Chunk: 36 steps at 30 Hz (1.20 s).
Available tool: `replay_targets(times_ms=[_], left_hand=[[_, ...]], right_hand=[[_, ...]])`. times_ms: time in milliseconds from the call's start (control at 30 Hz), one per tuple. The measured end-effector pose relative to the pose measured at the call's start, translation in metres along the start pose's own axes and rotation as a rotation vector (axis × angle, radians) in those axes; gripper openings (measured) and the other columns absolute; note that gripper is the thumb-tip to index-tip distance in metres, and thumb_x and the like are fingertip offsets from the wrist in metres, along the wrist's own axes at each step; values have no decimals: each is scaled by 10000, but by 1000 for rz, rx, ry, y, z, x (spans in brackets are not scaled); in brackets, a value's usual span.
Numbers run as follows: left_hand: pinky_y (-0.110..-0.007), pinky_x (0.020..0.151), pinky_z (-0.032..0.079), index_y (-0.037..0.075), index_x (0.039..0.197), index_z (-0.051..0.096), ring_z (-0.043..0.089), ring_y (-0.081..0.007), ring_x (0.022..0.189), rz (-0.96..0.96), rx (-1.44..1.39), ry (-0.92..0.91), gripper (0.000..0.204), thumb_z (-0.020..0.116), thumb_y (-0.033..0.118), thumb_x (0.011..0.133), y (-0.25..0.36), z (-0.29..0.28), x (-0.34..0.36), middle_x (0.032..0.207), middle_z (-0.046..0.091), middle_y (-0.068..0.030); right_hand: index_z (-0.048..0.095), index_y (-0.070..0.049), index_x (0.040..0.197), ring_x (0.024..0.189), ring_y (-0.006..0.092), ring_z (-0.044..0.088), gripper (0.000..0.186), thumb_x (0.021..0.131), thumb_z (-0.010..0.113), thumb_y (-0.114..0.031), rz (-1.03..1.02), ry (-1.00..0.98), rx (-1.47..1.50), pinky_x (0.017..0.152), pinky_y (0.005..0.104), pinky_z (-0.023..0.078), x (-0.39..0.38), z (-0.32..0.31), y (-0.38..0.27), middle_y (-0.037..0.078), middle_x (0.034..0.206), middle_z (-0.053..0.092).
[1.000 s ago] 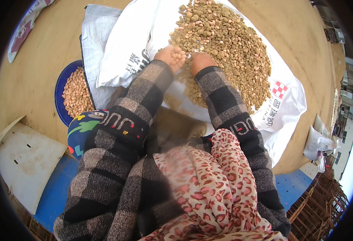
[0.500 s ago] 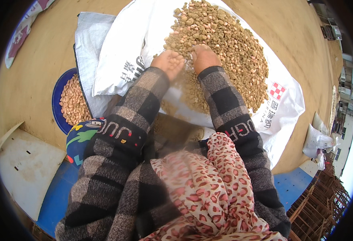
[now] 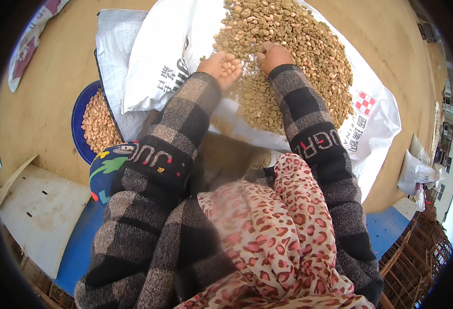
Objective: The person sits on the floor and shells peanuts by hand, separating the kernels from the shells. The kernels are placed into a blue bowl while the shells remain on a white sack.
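A broad heap of shelled peanuts mixed with brown clods (image 3: 314, 72) lies spread on a white woven sack (image 3: 376, 129). At the heap's left edge my left hand (image 3: 222, 69) is cupped palm up, with several shelled peanuts (image 3: 230, 67) resting in its palm and fingers. My right hand (image 3: 275, 55) is just to its right, over the heap, fingers curled and thumb close to them; whatever is between the fingertips is too small to make out. The two hands are a short gap apart.
To the left, a blue bowl (image 3: 77, 121) holds shelled peanuts, partly covered by a grey-white sack (image 3: 114, 46). White and blue boards (image 3: 44, 206) lie at lower left. Filled bags (image 3: 412, 172) and a rusty metal frame (image 3: 414, 252) stand at the right.
The view has shifted slightly. My right hand has moved a little farther over the heap. More peanuts show in my left palm, which is turned up more openly.
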<state>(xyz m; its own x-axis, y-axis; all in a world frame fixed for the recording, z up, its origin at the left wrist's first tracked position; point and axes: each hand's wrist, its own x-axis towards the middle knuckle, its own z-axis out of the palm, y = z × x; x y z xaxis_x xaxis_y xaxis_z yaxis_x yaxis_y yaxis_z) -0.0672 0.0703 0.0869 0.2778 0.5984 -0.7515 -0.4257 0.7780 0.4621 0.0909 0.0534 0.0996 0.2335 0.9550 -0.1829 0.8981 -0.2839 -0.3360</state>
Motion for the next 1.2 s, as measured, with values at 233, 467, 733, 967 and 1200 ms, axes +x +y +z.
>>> replay_targets(times_ms=[233, 467, 733, 967, 1200], left_hand=[[-323, 752, 545, -60, 912, 522, 598, -208, 816, -74, -200, -184, 295, 385, 201, 923, -4, 5, 3, 883, 572, -139], [-258, 647, 558, -50, 896, 513, 615, -203, 768, 65, -104, -95, 242, 387, 155, 918, 19, 4, -1, 834, 583, -130], [-278, 691, 560, -88, 984, 489, 612, -241, 815, 175, 13, -350, 269, 386, 153, 924, 75, 20, -40, 874, 575, -161], [-309, 751, 551, -104, 970, 509, 612, -251, 854, 186, 48, -467, 257, 427, 134, 914, 143, -6, -43, 896, 587, -168], [-286, 738, 551, -75, 970, 528, 597, -225, 873, 161, 51, -474, 262, 407, 152, 921, 149, -61, -81, 877, 582, -136]], right_hand=[[612, -87, 1004, 859, 226, 597, 237, 829, 576, -243, -278, 52, 569, 780, 321, 463, -31, -12, 6, 107, 904, 636], [497, -152, 1181, 1241, 279, 304, 370, 850, 475, -315, -224, 264, 23, 1024, 446, 217, -100, 39, 41, 106, 1287, 409], [520, -140, 1154, 1230, 268, 330, 343, 873, 452, -325, -371, -69, 219, 1017, 428, 235, -139, 60, 33, 88, 1268, 439], [486, -93, 1185, 1220, 309, 331, 382, 844, 446, -261, 7, 617, 200, 1017, 429, 227, -131, 63, 148, 142, 1278, 421], [449, -98, 1209, 1221, 285, 339, 385, 859, 453, -259, -286, 341, 381, 1025, 426, 249, -142, 92, 93, 131, 1307, 376]])
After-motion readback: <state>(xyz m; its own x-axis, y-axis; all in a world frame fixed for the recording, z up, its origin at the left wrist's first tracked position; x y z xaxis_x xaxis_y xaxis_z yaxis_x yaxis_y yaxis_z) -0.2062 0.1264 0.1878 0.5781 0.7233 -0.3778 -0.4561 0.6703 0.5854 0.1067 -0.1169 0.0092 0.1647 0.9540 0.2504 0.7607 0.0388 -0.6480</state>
